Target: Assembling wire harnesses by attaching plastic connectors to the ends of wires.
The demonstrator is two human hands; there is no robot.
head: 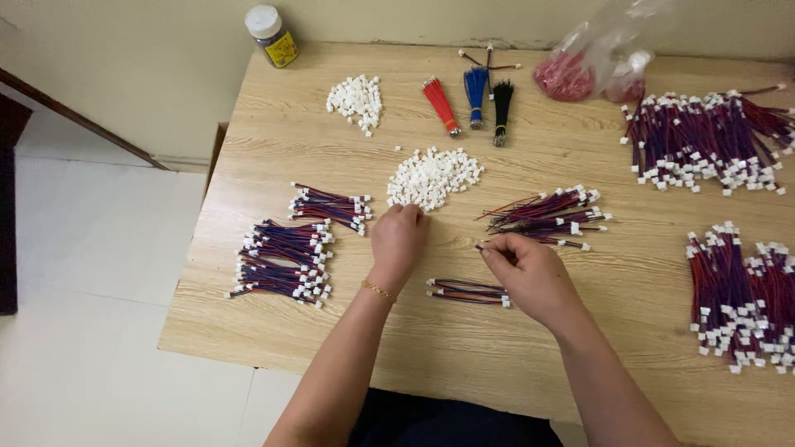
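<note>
Wires everywhere on this pale wood-grain desk (530, 348). Left hand (398, 240) is curled knuckles-up at the near edge of the middle heap of small white plastic connector housings (433, 176), fingertips tucked under, so can't tell if it has actually got one. Right hand (530, 273) is pinched nearly closed on the bare end of a thin red-and-blue wire lead (483, 247), just near of the loose pile of half-done leads (551, 217). That lead looks featherlight and floppy, so I'd grip close to the tip. Housings look tiny and slippery. One finished short bundle (468, 291) lies between both hands.
</note>
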